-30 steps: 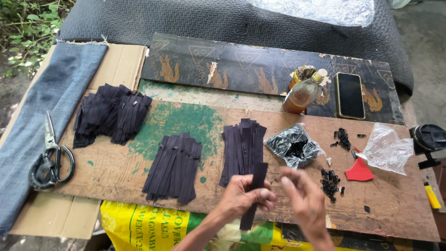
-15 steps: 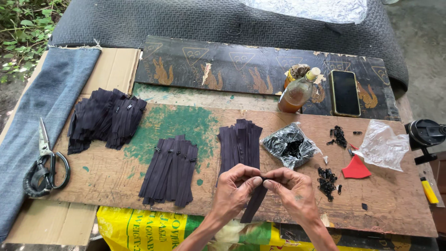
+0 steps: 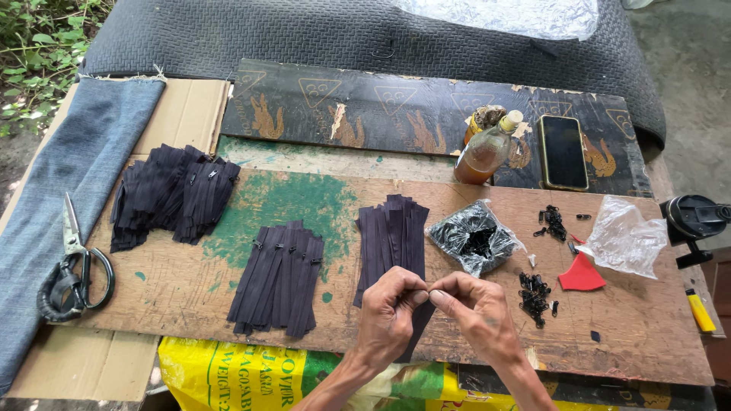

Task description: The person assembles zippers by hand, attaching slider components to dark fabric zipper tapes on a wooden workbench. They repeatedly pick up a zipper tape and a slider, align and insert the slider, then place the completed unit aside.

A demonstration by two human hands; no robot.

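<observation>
My left hand [image 3: 390, 312] and my right hand [image 3: 478, 310] meet fingertip to fingertip over the front edge of a wooden board [image 3: 198, 293]. Together they pinch the top of a black zipper strip [image 3: 416, 341] that hangs down below my left hand. A small part may sit between the fingertips, but it is hidden. Just behind my hands lies a stack of black zipper strips [image 3: 392, 236]. A second stack with sliders fitted [image 3: 280, 275] lies to the left. A heap of more black strips [image 3: 173, 194] sits further left. Loose black sliders [image 3: 534, 293] lie to the right.
An open plastic bag of black sliders [image 3: 474, 237] sits right of the middle stack. Scissors [image 3: 72, 262] lie on blue cloth at the left. A bottle of amber liquid [image 3: 487, 151], a phone [image 3: 563, 152], a clear bag [image 3: 626, 237], a red scrap [image 3: 580, 275] and a yellow lighter [image 3: 700, 310] are at the right.
My right hand moved in from the right and joined my left hand. Both hands now pinch the top of the strip together, a little further from me.
</observation>
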